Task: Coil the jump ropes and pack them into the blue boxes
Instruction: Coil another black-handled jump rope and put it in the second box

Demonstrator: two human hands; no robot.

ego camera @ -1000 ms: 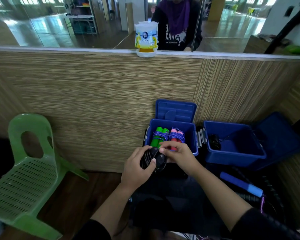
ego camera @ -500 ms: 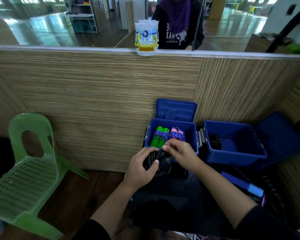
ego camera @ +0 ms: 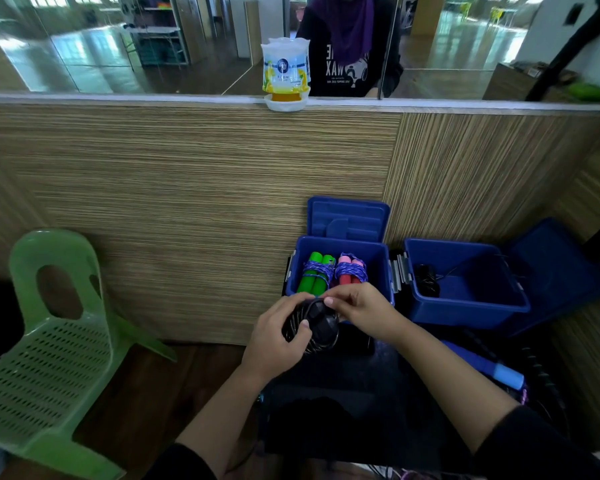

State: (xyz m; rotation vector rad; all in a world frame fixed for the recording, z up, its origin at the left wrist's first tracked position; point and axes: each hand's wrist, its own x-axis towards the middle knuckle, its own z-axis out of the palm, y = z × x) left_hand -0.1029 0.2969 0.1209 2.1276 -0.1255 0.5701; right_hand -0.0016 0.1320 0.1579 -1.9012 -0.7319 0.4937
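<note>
The step in hand looks like the last wraps of a coil. The left hand [ego camera: 278, 344] is curled round a black rope [ego camera: 312, 327], thumb pressed across the windings, holding the bundle just in front of the left box [ego camera: 378, 247], at its near rim. The right hand [ego camera: 364, 306] pinches the cord at the top of the bundle between thumb and forefinger — its other fingers are loosely bent and hold nothing else.

Inside the left box lie two finished bundles side by side, a green-handled rope [ego camera: 314, 273] and, to its right, a pink-handled rope [ego camera: 351, 271], both bound in purple cord. Its lid [ego camera: 349, 218] stands open against the wooden wall behind. To the right of this box sits the right box [ego camera: 465, 306], with one black coil [ego camera: 426, 280] at its left wall.

The next move probably calls for tucking the free end under a wrap so the coil holds, then setting it into a box. The left box has little room left in front — the right box looks the easier fit.
</note>
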